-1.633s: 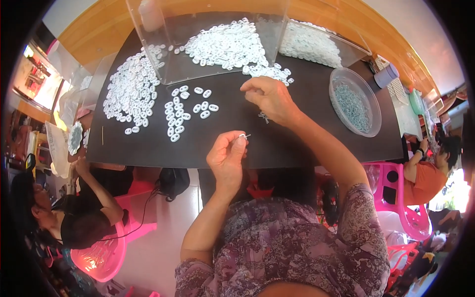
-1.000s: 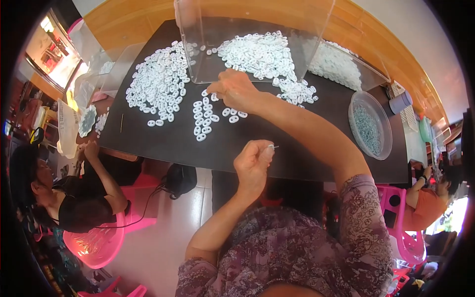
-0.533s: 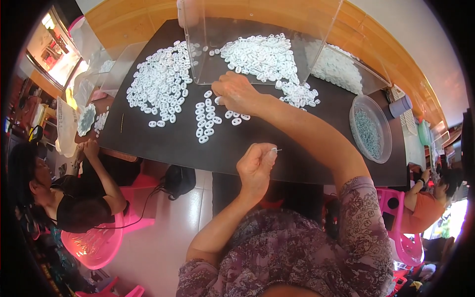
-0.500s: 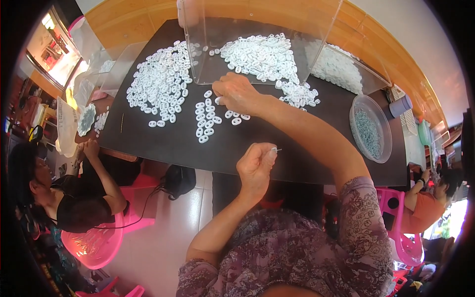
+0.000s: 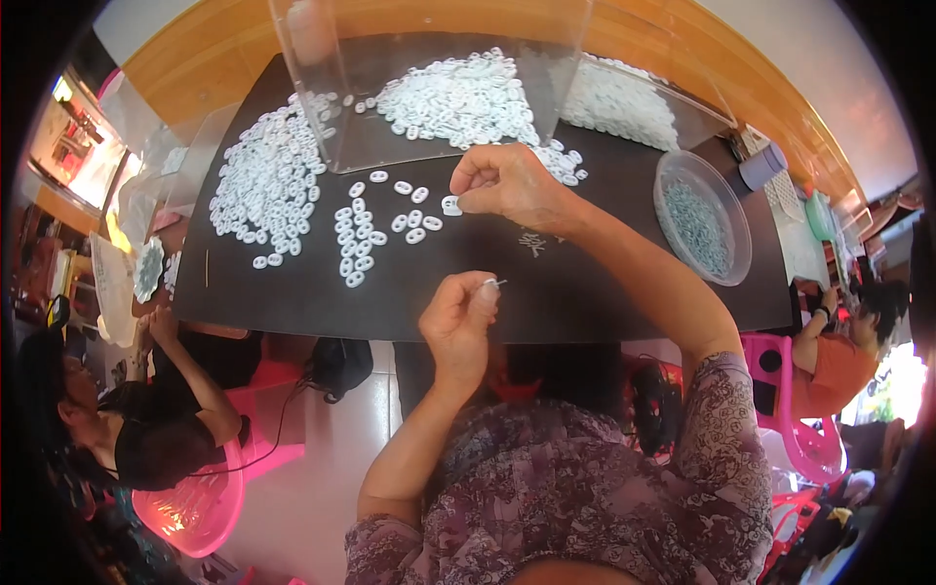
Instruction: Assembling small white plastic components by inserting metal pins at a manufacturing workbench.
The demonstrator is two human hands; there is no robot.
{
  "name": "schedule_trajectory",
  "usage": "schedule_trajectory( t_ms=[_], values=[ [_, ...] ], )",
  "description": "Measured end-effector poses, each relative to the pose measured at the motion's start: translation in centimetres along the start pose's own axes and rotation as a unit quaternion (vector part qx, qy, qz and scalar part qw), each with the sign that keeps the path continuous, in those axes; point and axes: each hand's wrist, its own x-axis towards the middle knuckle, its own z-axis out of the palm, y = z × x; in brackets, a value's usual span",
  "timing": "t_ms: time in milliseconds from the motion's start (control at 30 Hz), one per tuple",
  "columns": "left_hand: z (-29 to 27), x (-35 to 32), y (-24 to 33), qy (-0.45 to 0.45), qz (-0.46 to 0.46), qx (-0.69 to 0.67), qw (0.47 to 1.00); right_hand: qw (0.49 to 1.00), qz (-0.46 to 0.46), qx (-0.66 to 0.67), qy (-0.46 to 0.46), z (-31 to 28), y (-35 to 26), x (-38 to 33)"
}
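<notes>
My right hand is raised over the middle of the dark table, its thumb and finger pinching a small white oval piece with two holes. Closer to the table's front edge, my left hand is closed, with a thin metal pin sticking out past the thumb; a bit of white shows at its base. Left of my right hand lie several loose white oval pieces, and beside them a narrow cluster of the same pieces. Some small metal pins lie under my right forearm.
Large heaps of white pieces lie at the left and behind a clear plastic panel. A clear box full of them stands at the back right. Near it is a round tub of metal pins. People sit at both sides.
The view has shifted, so the table sits further left in the picture. My right hand has moved right, away from the loose pieces, with a white piece in its fingers. My left hand keeps its grip.
</notes>
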Motion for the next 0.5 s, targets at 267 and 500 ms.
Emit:
schedule_trajectory(
  t_ms=[267, 500],
  values=[
    [0.4, 0.0, 0.0, 0.01, 0.011, -0.006, 1.0, 0.996, 0.015, -0.018, 0.084, -6.7, -1.2, -4.5],
    [0.4, 0.0, -0.1, 0.012, 0.016, -0.008, 1.0, 0.894, -0.053, -0.224, 0.383, -19.8, -7.3, -4.9]
  ],
)
